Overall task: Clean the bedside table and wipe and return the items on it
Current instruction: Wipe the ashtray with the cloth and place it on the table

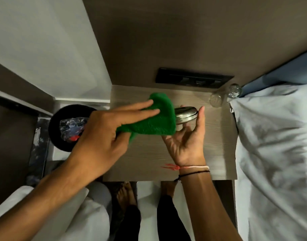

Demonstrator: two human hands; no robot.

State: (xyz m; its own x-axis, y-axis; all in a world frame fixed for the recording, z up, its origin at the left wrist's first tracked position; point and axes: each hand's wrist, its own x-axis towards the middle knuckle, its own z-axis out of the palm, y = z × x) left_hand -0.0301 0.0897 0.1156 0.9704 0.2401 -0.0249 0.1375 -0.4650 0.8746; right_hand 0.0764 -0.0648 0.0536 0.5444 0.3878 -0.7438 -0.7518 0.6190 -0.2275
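Note:
Above the pale wood bedside table (215, 153), my right hand (187, 141) holds a round shiny steel container (185, 114) on its edge, fingers curled around it. My left hand (104, 134) presses a green cloth (152, 122) against the container's left side, covering most of it. Only the container's right part shows. A clear glass tumbler (216, 100) lies at the table's back right corner, beside a second clear glass piece (234, 91).
A black bin (57, 124) with crumpled wrappers stands on the floor to the left of the table. A bed with white bedding (274, 153) borders the table on the right. A dark switch panel (192, 80) sits on the wall behind. My bare feet (126, 193) are below.

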